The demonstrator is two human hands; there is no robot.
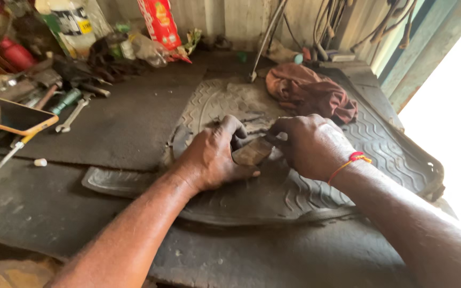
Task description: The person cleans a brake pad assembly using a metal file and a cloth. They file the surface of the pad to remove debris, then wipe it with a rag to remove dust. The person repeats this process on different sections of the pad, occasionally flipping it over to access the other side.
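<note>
- One view only — a camera on the person's head, tilted down and forward over both forearms.
- It sits close to the left hand (pixel 214 157) and right hand (pixel 308 146) on the rubber mat (pixel 294 202).
- The back wall (pixel 230 18) closes the top edge.

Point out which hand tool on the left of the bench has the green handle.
It is the screwdriver lying just right of the phone. Its handle is green; the wrench beside it is bare grey metal, and the other tool near it has a reddish-brown handle.
</note>
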